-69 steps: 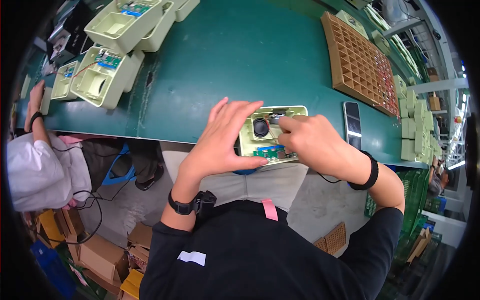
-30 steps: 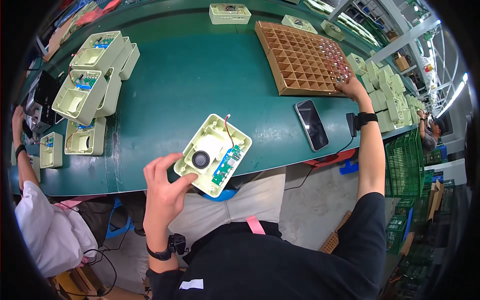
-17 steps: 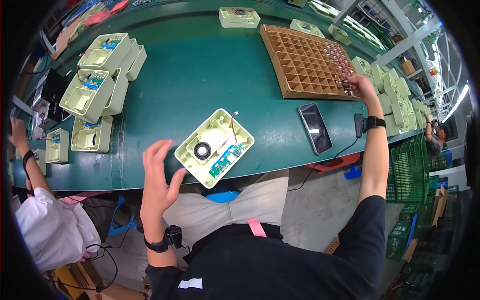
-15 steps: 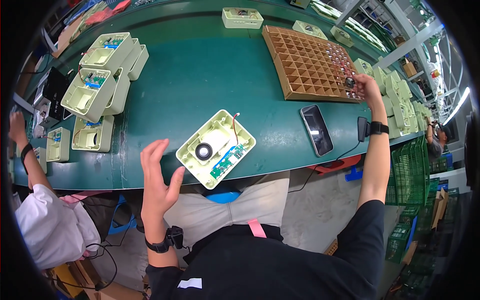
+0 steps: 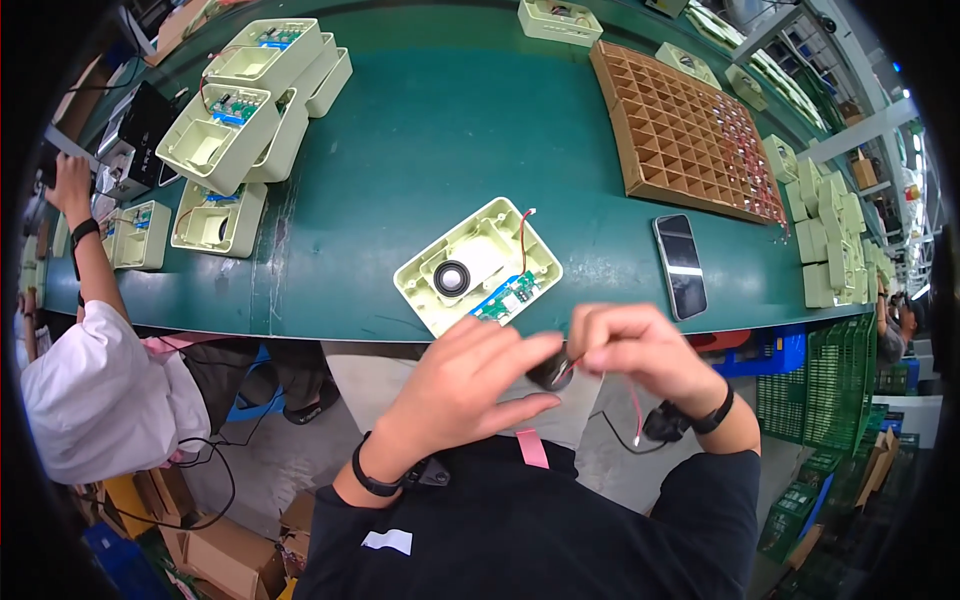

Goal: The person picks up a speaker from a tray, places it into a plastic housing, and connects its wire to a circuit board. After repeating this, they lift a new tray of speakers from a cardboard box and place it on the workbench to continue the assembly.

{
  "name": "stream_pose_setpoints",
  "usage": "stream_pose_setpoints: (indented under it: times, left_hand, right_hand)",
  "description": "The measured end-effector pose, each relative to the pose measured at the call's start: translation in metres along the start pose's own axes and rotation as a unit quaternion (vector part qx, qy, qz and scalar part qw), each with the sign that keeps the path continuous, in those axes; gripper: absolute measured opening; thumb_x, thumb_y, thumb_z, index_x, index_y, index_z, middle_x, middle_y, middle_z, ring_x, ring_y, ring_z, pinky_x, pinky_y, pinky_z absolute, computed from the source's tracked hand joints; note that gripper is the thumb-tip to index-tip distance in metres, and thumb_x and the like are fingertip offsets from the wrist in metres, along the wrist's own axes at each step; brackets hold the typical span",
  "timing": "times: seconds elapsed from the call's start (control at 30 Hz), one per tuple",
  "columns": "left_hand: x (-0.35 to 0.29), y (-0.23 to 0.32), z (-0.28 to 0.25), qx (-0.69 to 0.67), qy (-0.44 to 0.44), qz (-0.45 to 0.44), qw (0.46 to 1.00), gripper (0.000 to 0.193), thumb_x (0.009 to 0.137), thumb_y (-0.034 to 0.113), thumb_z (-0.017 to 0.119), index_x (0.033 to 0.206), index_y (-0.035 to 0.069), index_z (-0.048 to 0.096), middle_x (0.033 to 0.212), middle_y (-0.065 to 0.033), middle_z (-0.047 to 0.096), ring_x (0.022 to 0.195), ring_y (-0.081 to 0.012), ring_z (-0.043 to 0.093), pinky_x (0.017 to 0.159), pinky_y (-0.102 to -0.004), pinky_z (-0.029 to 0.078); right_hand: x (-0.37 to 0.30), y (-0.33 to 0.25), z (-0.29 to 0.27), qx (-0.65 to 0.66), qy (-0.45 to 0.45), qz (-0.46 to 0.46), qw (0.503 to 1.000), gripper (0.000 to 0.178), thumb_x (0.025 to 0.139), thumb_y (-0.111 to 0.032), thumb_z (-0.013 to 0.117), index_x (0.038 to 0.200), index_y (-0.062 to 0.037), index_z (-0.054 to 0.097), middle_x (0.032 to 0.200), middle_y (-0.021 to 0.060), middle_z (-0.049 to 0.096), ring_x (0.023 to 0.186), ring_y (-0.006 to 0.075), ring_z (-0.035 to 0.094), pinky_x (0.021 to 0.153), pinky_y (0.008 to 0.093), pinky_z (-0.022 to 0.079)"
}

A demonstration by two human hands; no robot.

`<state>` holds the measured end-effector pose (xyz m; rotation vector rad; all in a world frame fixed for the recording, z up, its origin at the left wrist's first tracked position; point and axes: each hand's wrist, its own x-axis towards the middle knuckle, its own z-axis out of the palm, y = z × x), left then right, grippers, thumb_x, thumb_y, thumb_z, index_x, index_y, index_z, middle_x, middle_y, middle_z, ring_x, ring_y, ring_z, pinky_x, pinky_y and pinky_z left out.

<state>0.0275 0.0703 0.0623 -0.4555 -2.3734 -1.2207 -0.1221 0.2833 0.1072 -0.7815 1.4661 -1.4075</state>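
Note:
My left hand (image 5: 455,385) is at the table's front edge, its thumb and fingers closed around a small round dark part (image 5: 552,373). Close against it, my right hand (image 5: 645,350) pinches the thin red and white wires (image 5: 636,405) of that part, and their plug end dangles below. Just beyond my hands lies a pale green plastic casing (image 5: 415,288), open side up and set at a slant. Inside it are a black-ringed round part (image 5: 452,278), a green circuit board (image 5: 516,297) and a short red wire (image 5: 523,240). My left fingers overlap the casing's near corner.
A cardboard divider tray (image 5: 660,140) with small wired parts stands at the back right, a phone (image 5: 680,268) nearer. Stacked casings (image 5: 215,150) rise at the left, more (image 5: 830,240) at the far right. A co-worker's hand (image 5: 70,185) is at the far left.
My right hand has come back from the divider tray with the round part and its wires. My left hand has moved right to meet it. The view has shifted.

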Motion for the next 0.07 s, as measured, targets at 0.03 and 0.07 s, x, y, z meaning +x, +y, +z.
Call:
stream_pose_setpoints:
  times: [0.03,0.07]
  left_hand:
    - [-0.008,0.000,0.004,-0.012,-0.027,0.002,1.000,0.070,0.071,0.019,0.094,0.132,0.005,0.062,0.091,-0.0048,0.068,0.083,-0.0261,0.063,0.072,-0.0358,0.047]
    - [-0.019,0.001,0.009,-0.051,-0.029,-0.034,0.998,0.075,0.073,0.018,0.094,0.138,0.006,0.059,0.091,-0.0046,0.069,0.085,-0.0268,0.065,0.079,-0.0413,0.047]
  right_hand:
    - [-0.001,0.004,0.009,0.056,-0.020,0.030,0.998,0.018,0.097,-0.012,0.068,0.082,-0.0049,0.062,0.087,0.0030,0.056,0.078,0.0122,0.053,0.074,0.0262,0.042]
    - [-0.003,0.008,0.015,0.112,-0.041,0.062,0.991,0.017,0.098,-0.014,0.068,0.084,-0.0062,0.064,0.087,0.0030,0.057,0.079,0.0137,0.054,0.075,0.0263,0.042]
